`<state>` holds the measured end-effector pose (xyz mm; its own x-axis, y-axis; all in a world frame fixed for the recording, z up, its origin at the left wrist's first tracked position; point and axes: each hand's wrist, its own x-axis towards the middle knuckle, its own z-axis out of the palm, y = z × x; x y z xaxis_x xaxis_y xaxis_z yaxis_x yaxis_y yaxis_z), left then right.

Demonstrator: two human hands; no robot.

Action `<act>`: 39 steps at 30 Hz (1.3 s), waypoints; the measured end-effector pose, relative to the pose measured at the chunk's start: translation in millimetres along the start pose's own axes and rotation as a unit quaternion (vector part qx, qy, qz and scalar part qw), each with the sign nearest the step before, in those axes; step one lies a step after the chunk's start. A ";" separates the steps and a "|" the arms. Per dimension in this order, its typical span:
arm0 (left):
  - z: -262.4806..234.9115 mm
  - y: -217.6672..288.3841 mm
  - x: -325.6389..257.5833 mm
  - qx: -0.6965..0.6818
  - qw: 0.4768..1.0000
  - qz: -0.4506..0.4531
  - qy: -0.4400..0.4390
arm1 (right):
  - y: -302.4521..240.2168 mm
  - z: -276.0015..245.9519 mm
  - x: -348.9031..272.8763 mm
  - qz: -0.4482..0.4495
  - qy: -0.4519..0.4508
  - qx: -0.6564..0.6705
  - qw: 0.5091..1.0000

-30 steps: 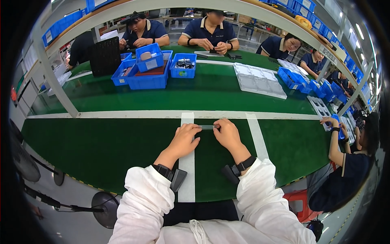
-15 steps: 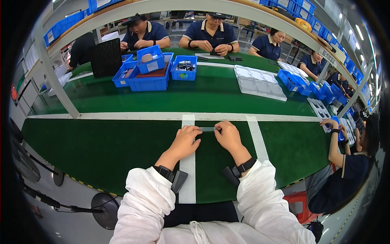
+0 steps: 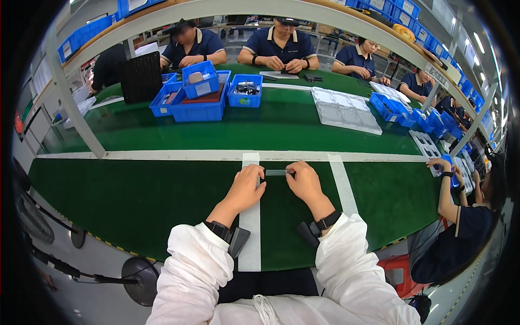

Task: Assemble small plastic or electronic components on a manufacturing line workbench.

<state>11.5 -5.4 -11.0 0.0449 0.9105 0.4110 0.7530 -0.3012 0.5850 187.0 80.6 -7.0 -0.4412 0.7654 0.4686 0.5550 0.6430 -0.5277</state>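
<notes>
My left hand [image 3: 246, 187] and right hand [image 3: 304, 183] each pinch one end of a small flat grey strip [image 3: 275, 173], both grips clenched on it just above the green surface [image 3: 162, 195], near a white tape line [image 3: 250, 227]. Farther off stand blue bins [image 3: 200, 95] and pale moulded trays [image 3: 344, 111]. Beyond them, seated workers in dark shirts [image 3: 281, 46] face me.
</notes>
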 end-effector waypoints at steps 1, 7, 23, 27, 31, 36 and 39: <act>0.4 0.2 0.1 -0.012 1.000 -0.019 0.008 | 0.4 0.6 -0.4 0.003 -0.002 0.000 1.000; 3.6 -1.3 -0.4 -0.039 0.999 -0.020 0.032 | 0.4 -0.6 0.6 0.005 -0.001 -0.003 1.000; -1.4 4.3 0.1 -0.014 1.000 -0.022 -0.016 | -0.2 -1.2 0.3 0.006 -0.006 0.006 1.000; -2.1 5.0 -0.6 -0.008 0.999 -0.035 -0.018 | 0.1 -0.1 0.7 0.002 -0.004 0.004 1.000; -0.8 4.7 -0.6 -0.010 1.000 -0.026 -0.011 | 2.6 -0.2 0.9 0.005 0.001 0.007 1.000; -2.1 7.0 -1.0 -0.013 0.999 -0.048 -0.018 | 2.5 0.7 0.6 0.003 -0.004 0.001 1.000; -0.7 3.4 -0.3 -0.009 1.000 -0.022 -0.011 | 2.0 -0.5 0.4 0.006 -0.004 0.005 1.000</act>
<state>13.6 -6.9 -8.6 0.0271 0.9292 0.3687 0.7427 -0.2656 0.6147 188.3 82.2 -7.6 -0.4399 0.7727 0.4577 0.5526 0.6346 -0.5403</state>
